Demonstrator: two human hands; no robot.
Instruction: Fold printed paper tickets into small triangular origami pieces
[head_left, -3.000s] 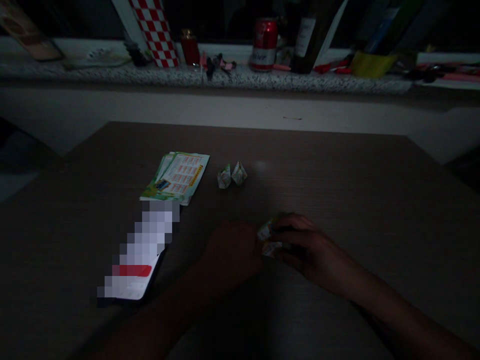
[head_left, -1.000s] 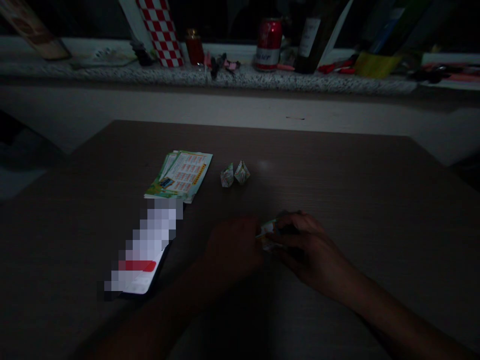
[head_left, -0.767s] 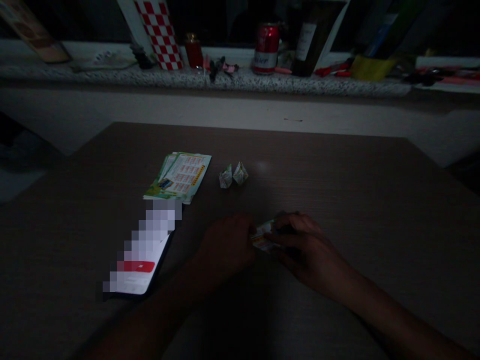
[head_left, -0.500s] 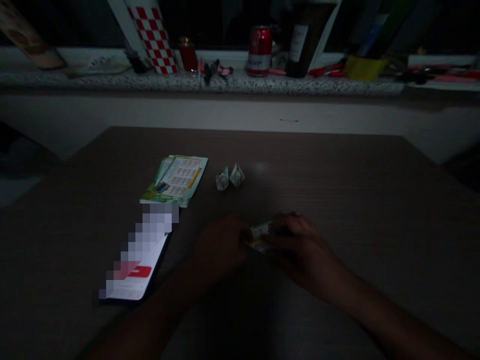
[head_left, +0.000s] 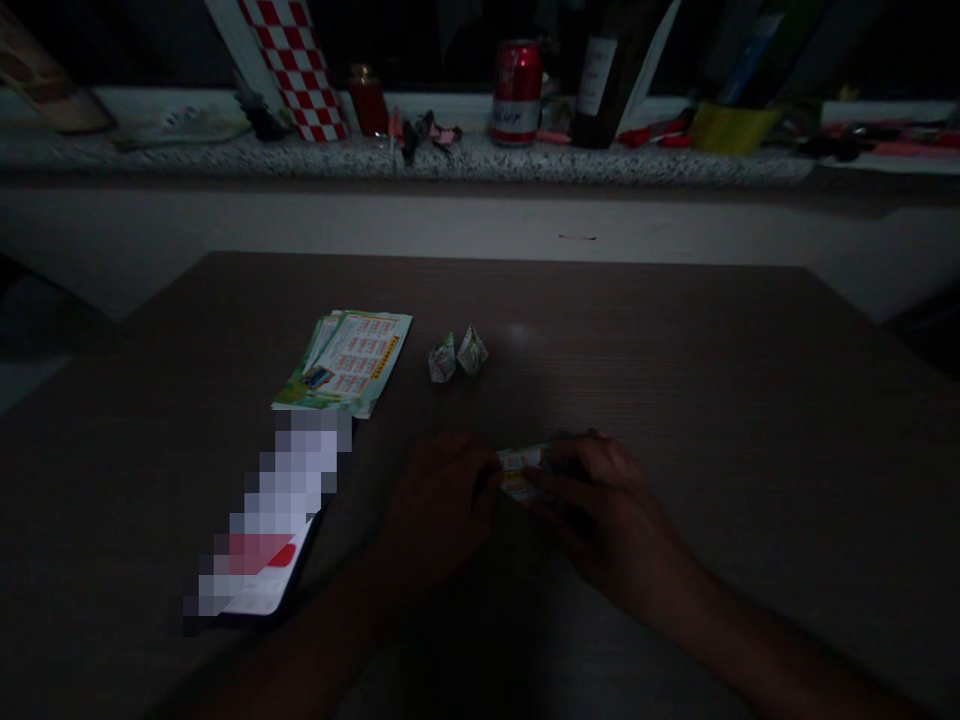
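Between my two hands is a small folded piece of printed paper (head_left: pixel 520 474), white and green with orange print. My left hand (head_left: pixel 446 495) pinches its left edge, the fingers dark and partly hidden. On the right side my right hand (head_left: pixel 604 495) grips the same paper with thumb and fingers closed on it. Two small folded paper shapes, a left one (head_left: pixel 442 359) and a right one (head_left: pixel 472 352), stand side by side beyond my hands. Left of them lies a stack of printed sheets (head_left: pixel 356 360) with calendar-like grids.
A lit phone (head_left: pixel 262 590), its screen partly blurred, lies below the stack. The table (head_left: pixel 712 370) runs up to a wall. On the granite sill (head_left: pixel 450 168) stand a red can (head_left: pixel 517 92), a dark bottle (head_left: pixel 596 90), a red-and-white checkered tube (head_left: pixel 296 70) and a yellow container (head_left: pixel 733 127).
The view has shifted slightly. Both hands keep hold of the paper at nearly the same spot, with only slight finger movement.
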